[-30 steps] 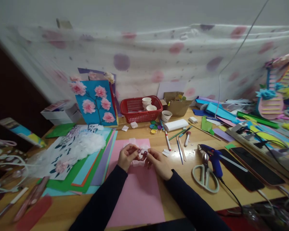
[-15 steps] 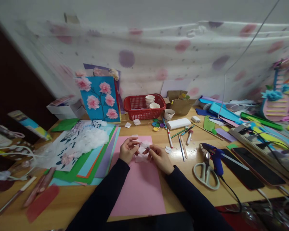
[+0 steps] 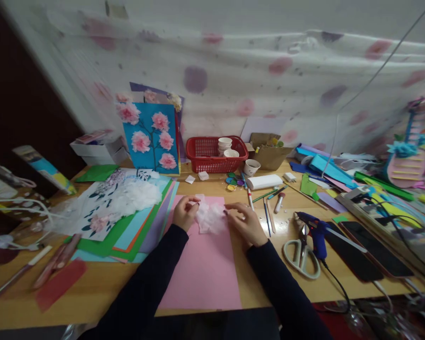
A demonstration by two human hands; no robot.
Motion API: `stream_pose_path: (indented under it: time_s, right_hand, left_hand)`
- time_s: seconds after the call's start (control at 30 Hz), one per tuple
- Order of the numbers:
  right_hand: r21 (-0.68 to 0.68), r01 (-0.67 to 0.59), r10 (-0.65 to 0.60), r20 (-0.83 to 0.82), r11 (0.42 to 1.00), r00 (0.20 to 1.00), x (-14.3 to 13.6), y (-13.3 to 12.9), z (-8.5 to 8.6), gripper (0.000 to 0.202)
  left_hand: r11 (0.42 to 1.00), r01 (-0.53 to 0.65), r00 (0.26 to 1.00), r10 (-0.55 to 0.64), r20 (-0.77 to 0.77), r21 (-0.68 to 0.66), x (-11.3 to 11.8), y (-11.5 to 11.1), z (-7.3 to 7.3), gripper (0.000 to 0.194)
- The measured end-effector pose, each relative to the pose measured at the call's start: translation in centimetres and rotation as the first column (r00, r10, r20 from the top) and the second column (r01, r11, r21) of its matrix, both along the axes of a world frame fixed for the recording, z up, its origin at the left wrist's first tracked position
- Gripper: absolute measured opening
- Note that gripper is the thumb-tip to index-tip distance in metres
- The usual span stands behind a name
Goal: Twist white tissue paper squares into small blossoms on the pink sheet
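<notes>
A thin, wispy piece of white cotton is spread between my two hands, over the upper part of a pink paper sheet. My left hand pinches its left edge between thumb and fingers. At the right edge, the closed fingertips of my right hand hold the cotton, with the other fingers curled beneath. A bigger heap of white cotton lies to the left, on a floral print and stacked coloured papers.
Behind stand a blue card with pink flowers, a red basket and a paper cup. Scissors, a blue glue gun, phones and a power strip lie to the right. Brushes and pens are nearer.
My hands have moved apart, the right one outward to the right. The cotton, bunched between my fingers before, now shows wider and flatter. The view has shifted slightly.
</notes>
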State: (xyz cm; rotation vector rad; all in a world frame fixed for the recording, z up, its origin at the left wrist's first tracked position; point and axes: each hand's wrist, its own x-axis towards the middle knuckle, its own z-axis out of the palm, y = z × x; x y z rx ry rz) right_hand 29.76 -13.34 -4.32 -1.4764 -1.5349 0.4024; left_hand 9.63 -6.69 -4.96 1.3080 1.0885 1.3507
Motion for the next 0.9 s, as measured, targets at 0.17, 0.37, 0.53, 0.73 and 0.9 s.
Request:
stream_pose_path:
  time_s: [0.17,0.37,0.53,0.73,0.9]
  right_hand:
    - [0.115,0.314,-0.328,0.139,0.942,0.934,4.3,-0.9,-0.6,0.025]
    - [0.061,0.390,-0.391,0.282,0.919,0.876,5.2,-1.7,-2.5,0.021]
    - [0.034,0.374,-0.371,0.247,0.927,0.895,4.8,-1.6,-2.7,0.015]
    - [0.102,0.177,-0.177,-0.008,0.979,0.984,2.3,-0.2,-0.2,0.018]
    - [0.060,-0.207,0.216,-0.235,0.976,0.948,-2.4,1.7,0.7,0.023]
  left_hand:
    - [0.978,-0.129,0.980,0.151,-0.132,0.164,-0.1,-0.2,0.1,0.010]
    - [0.945,-0.202,0.958,0.245,-0.147,0.257,-0.2,-0.2,-0.1,0.010]
    - [0.956,-0.144,0.979,0.176,-0.107,0.257,0.0,-1.0,0.2,0.012]
    - [0.980,0.011,0.999,-0.017,0.031,0.198,0.6,-2.5,1.3,0.021]
    - [0.957,0.286,0.949,-0.289,0.129,0.046,1.9,-2.1,1.0,0.033]
